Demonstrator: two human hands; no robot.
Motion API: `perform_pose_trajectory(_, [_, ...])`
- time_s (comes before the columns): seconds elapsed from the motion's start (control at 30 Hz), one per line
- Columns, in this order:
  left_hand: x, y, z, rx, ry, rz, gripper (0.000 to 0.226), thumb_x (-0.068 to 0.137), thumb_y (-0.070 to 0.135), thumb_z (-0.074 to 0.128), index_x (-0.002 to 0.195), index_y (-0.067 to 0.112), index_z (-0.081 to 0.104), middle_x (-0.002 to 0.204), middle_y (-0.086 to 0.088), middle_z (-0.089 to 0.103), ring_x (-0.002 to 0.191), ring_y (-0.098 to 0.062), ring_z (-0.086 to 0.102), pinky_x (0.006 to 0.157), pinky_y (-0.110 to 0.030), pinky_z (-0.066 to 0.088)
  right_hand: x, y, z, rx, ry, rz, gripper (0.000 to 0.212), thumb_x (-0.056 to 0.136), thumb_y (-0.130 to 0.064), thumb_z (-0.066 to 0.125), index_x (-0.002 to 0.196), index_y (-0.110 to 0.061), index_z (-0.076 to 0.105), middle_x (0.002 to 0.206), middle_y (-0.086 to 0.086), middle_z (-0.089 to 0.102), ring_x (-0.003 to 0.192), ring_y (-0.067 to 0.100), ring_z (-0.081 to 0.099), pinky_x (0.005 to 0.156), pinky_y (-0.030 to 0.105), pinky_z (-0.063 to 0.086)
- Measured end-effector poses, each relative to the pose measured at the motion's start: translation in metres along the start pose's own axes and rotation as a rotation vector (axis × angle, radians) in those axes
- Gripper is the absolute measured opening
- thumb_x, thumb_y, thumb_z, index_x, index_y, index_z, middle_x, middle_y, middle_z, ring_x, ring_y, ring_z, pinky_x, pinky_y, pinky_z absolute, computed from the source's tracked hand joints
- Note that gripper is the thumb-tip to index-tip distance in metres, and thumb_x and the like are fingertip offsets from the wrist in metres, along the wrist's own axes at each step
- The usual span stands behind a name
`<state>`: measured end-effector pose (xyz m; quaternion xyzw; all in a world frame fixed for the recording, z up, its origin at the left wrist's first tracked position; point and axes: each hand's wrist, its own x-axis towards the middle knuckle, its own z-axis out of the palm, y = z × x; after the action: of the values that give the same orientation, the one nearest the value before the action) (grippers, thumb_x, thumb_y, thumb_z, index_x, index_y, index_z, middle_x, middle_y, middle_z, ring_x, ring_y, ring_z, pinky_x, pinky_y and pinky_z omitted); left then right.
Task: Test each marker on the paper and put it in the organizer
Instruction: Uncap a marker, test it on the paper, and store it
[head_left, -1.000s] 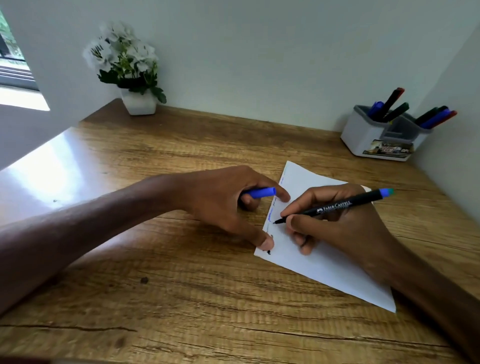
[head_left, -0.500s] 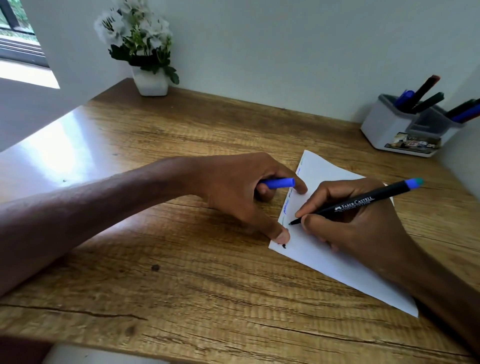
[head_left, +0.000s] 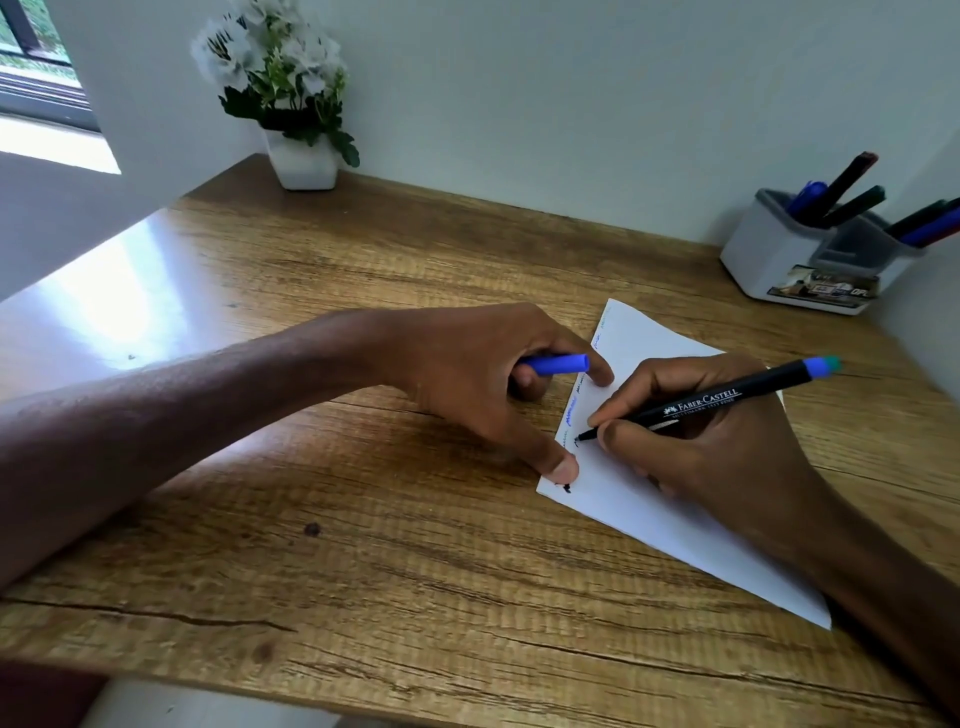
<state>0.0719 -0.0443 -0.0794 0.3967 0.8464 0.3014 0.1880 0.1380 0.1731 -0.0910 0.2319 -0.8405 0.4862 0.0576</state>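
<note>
Downward along the paper's (head_left: 649, 338) edge our marker (head_left: 717, 400) tip had crept. Our right hand (head_left: 727, 467) pinched it; our left hand (head_left: 457, 364) gripped the blue cap (head_left: 558, 364). Other markers (head_left: 841, 192) already stood in the organizer (head_left: 763, 254); capping and storing this one remained.

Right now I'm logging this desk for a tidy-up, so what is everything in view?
marker: one, black with blue end, tip on paper
cap: one, blue, in left hand
paper: one, white, on desk, scribbles along its left edge
organizer: one, white-grey, far right corner
stored markers: about six, mixed colours, leaning in organizer
potted flowers: one, white, far left
desk: one, brown wood
left hand: holds cap, thumb presses paper
right hand: grips marker
</note>
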Motion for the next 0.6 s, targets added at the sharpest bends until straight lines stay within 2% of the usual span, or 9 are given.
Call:
perform_pose_trajectory(0.23, [0.0002,0.0000,0.0003,-0.010,-0.006,0.007,0.072,0.077,0.048,0.087,0.141,0.036,0.055,0.060,0.007,0.036,0.054,-0.011,0.039,0.061,-0.035,0.031,0.0004,0.0000,-0.0001,0.007,0.006,0.016,0.018,0.076,0.014,0.074,0.072,-0.003,0.078,0.056,-0.009,0.069,0.047,0.004,0.061,0.049,0.009,0.042])
perform_pose_trajectory(0.47, [-0.0003,0.0006,0.0004,-0.004,-0.001,0.005,0.072,0.077,0.048,0.087,0.141,0.036,0.055,0.062,0.004,0.036,0.054,-0.010,0.038,0.059,-0.031,0.030,-0.0001,-0.0009,-0.0007,0.017,0.014,0.039,0.018,0.078,0.014,0.073,0.073,-0.003,0.078,0.054,-0.008,0.067,0.045,0.004,0.059,0.047,0.011,0.042])
perform_pose_trajectory(0.6, [0.0000,0.0012,0.0007,-0.009,-0.006,0.008,0.071,0.077,0.048,0.087,0.140,0.036,0.056,0.061,0.006,0.036,0.054,-0.010,0.039,0.060,-0.031,0.031,-0.0008,-0.0008,-0.0008,0.030,0.031,0.058,0.018,0.079,0.013,0.072,0.072,-0.003,0.077,0.051,-0.003,0.066,0.039,0.007,0.055,0.042,0.018,0.044])
